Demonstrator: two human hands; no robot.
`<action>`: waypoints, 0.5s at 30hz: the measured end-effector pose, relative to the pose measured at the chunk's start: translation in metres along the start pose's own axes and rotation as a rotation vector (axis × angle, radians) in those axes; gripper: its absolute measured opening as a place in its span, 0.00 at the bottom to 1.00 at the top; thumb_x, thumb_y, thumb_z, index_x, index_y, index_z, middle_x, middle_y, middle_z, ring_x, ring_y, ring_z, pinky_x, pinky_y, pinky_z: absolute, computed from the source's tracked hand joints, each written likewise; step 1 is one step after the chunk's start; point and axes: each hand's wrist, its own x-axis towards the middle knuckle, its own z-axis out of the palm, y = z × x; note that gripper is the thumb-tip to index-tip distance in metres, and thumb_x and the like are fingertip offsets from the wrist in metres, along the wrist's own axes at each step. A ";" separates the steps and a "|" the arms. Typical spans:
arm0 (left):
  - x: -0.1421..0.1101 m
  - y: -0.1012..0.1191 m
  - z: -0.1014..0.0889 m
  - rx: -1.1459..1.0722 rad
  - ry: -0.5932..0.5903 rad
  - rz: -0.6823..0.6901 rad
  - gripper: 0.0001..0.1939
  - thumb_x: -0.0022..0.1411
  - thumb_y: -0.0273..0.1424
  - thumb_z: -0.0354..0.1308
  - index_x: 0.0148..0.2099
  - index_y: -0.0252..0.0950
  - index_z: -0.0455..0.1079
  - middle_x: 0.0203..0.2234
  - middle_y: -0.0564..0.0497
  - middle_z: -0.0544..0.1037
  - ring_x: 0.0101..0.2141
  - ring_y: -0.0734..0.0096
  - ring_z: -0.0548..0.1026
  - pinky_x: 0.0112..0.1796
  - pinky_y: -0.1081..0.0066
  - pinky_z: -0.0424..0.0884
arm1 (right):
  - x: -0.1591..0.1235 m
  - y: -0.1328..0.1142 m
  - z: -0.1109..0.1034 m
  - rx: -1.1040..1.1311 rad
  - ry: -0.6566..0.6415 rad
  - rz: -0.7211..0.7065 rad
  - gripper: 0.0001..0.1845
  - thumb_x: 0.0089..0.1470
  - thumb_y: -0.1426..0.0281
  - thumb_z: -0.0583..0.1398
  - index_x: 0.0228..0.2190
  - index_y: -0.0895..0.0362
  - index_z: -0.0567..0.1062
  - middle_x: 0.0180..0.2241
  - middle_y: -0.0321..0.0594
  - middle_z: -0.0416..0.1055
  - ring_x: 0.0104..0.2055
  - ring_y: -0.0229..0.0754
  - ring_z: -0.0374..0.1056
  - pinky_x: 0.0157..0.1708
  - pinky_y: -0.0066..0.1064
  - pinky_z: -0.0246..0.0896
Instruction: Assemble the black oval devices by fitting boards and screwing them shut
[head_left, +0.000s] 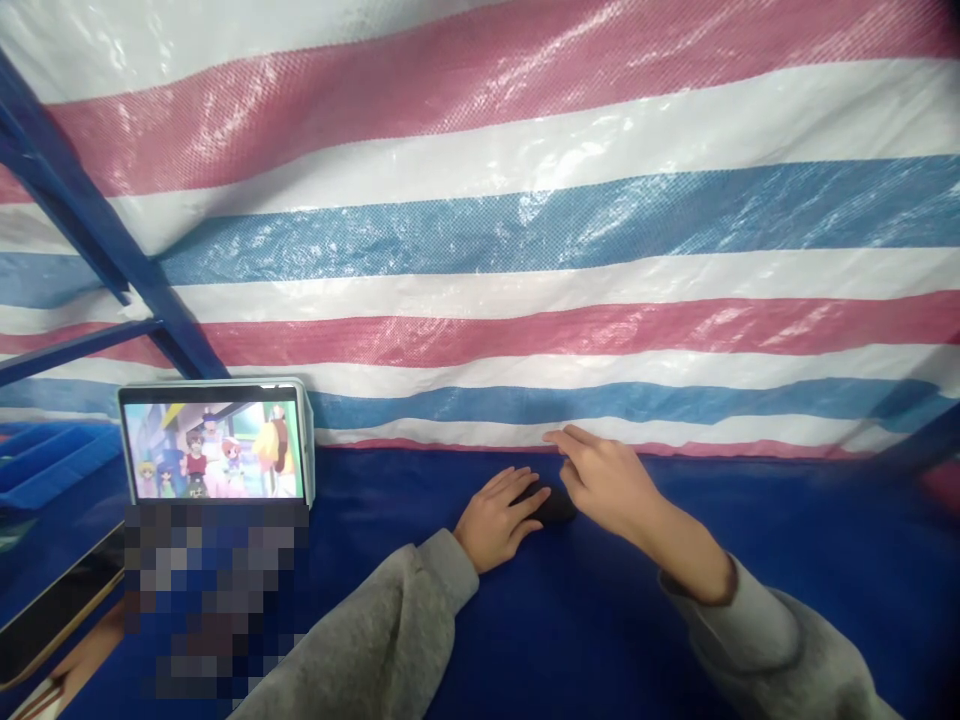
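Observation:
My left hand (499,520) rests on the blue tabletop with its fingers and thumb around the left end of a small, rounded black object (555,506). What kind of thing it is cannot be made out. Just to the right, my right hand (611,485) is raised over the object's other end. Its index finger stretches to the left, thumb apart from it, and nothing shows between them. Part of the black object is hidden by both hands.
At the left a tablet or phone in a pale case (309,450) stands upright, playing a cartoon. Near it lie a dark phone (60,605), part of another person's hand (97,645) and blue bins (56,465). Striped sheeting (525,230) hangs behind; a blue metal frame (142,270) slants left.

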 end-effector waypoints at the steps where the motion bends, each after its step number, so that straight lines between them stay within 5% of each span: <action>1: 0.000 0.000 0.000 -0.002 -0.004 -0.001 0.21 0.70 0.38 0.48 0.62 0.39 0.61 0.58 0.44 0.67 0.60 0.59 0.62 0.60 0.52 0.60 | 0.000 0.000 -0.001 -0.040 -0.005 0.030 0.22 0.55 0.76 0.49 0.50 0.56 0.71 0.42 0.43 0.74 0.34 0.44 0.72 0.30 0.31 0.58; 7: 0.000 0.000 -0.001 -0.008 -0.009 -0.027 0.21 0.70 0.38 0.48 0.62 0.39 0.62 0.58 0.45 0.67 0.60 0.60 0.63 0.60 0.54 0.60 | 0.003 0.002 -0.005 -0.126 -0.100 0.041 0.28 0.51 0.81 0.50 0.52 0.54 0.70 0.41 0.44 0.74 0.33 0.42 0.72 0.27 0.29 0.54; 15: 0.000 0.000 0.001 -0.008 -0.002 -0.030 0.21 0.69 0.38 0.49 0.61 0.39 0.62 0.58 0.44 0.67 0.59 0.60 0.64 0.60 0.53 0.60 | -0.001 0.000 -0.004 -0.074 -0.028 -0.042 0.29 0.49 0.80 0.50 0.52 0.54 0.70 0.45 0.42 0.71 0.31 0.40 0.71 0.28 0.30 0.55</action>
